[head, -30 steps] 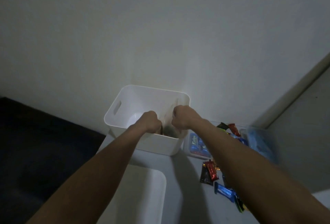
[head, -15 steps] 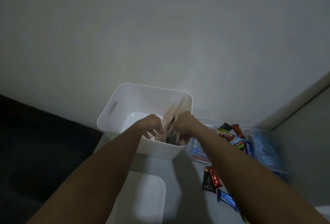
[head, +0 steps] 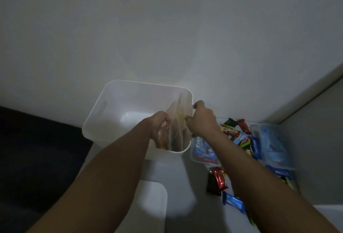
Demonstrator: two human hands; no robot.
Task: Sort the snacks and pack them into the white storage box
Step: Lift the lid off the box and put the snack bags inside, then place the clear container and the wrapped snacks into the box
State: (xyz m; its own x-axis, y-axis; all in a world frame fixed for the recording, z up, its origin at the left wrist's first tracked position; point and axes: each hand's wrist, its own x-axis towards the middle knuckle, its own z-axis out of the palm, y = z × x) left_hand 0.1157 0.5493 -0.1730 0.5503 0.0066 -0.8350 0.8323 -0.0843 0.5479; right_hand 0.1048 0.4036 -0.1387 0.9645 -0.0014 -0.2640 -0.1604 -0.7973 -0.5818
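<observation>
Both hands inside white storage box [head: 111,114] — left hand [head: 159,127] and right hand [head: 201,121] each grip clear snack bags [head: 179,121] standing at its right wall. Loose wrapped snacks [head: 239,136] right of box.

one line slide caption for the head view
Both hands, left and right, grip clear bags standing in the white storage box; wrapped snacks lie right.

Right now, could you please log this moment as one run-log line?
left hand: grips pouches | right hand: grips pouches at box rim | white storage box: pouches upright, right side | loose snacks: outside, right
</observation>
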